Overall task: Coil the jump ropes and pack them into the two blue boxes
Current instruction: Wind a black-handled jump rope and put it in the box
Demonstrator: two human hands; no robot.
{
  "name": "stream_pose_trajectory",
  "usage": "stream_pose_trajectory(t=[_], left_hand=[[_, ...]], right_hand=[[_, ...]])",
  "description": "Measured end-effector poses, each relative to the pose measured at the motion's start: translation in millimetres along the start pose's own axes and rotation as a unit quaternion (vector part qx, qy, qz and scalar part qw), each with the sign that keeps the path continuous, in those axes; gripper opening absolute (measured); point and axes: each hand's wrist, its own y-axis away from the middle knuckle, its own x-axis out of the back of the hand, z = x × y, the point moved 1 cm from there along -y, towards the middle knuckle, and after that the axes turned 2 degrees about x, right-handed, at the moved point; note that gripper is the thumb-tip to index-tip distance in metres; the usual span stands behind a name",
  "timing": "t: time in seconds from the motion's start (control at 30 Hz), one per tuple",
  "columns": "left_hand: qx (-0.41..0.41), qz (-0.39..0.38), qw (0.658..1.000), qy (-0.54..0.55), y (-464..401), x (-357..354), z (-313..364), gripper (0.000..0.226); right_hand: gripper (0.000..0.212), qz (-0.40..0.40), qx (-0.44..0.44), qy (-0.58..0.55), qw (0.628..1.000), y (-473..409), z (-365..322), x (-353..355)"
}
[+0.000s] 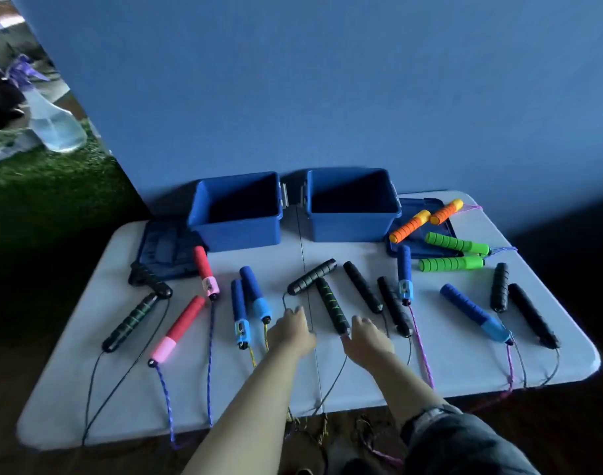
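I judge this to be the very start of the job: I am reaching for the first rope, and nothing is coiled or packed yet. My left hand (290, 326) lies over the thin black cord near where it loops out of the ribbed black handle (312, 277); the fingers look loosely bent, but I cannot tell whether they already pinch the cord. My right hand (365, 338) has its fingertips touching the near end of the black handle with yellow-green rings (331, 306), the grip there relaxed and holding nothing as far as I can see. That handle runs away from the right grip toward the far side, and its top end lies just beside the ribbed one, which slants off to the far right of the left grip. Both blue boxes, the left box (236, 231) and the right box (353, 226), stand open beyond the two grips, well apart from them, with their lids lying flat on the surface (361, 385) to either side. The other ropes lie fanned out left and right of my hands, cords trailing over the near edge. Next I would close the right grip round the ringed handle, gather its mate, and draw the hanging cord up before winding; the risk is snagging neighbouring cords.
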Motion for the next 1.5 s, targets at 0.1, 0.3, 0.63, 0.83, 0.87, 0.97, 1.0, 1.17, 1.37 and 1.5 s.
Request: stream_pose_trajectory(t=[0.1,0.3,0.63,0.83,0.87,0.97,1.0,1.17,1.37,1.5], left_hand=[[0.018,0.021,0.999,0.025,-12.1,1.6,-4.7,0.041],[0.023,0.037,0.998,0.043,-60.7,9.0,-2.0,0.051],[0.026,0.054,0.997,-0.045,-118.7,-2.6,15.7,0.051],[0.013,0.093,0.993,-0.07,-105.8,-16.4,14.1,0.054],[0.015,0.086,0.995,-0.049,-103.2,-17.8,13.4,0.055],[0.033,0.059,0.996,0.052,-95.8,-22.7,11.6,0.051],[0.042,0.051,0.992,0.104,-92.4,-25.2,11.1,0.047],[0.087,-0.007,0.942,0.324,-73.7,-40.2,12.3,0.038],[0.099,-0.006,0.915,0.392,-69.8,-45.2,17.2,0.035],[0.117,-0.001,0.908,0.403,-68.8,-47.6,17.3,0.035]], right_hand=[[0.037,0.014,-0.015,-0.016,1.0,-9.0,-2.4,-7.2],[0.044,0.013,-0.018,0.001,1.0,-44.0,-0.5,-11.8],[0.013,-0.002,-0.009,-0.085,0.996,-83.7,15.2,-15.5],[0.022,0.041,-0.001,-0.133,0.99,-90.1,27.0,-9.0],[0.022,0.048,0.0,-0.148,0.988,-90.3,26.8,-9.2],[0.025,0.062,-0.008,-0.216,0.974,-89.7,22.7,-6.3],[0.026,0.062,-0.012,-0.241,0.968,-90.0,20.6,-5.3],[0.022,0.06,0.005,-0.29,0.955,-92.2,12.5,-10.4],[0.036,0.051,0.021,-0.277,0.959,-84.5,17.3,-18.0],[0.067,-0.008,0.043,-0.228,0.973,-74.7,19.7,-16.6]])
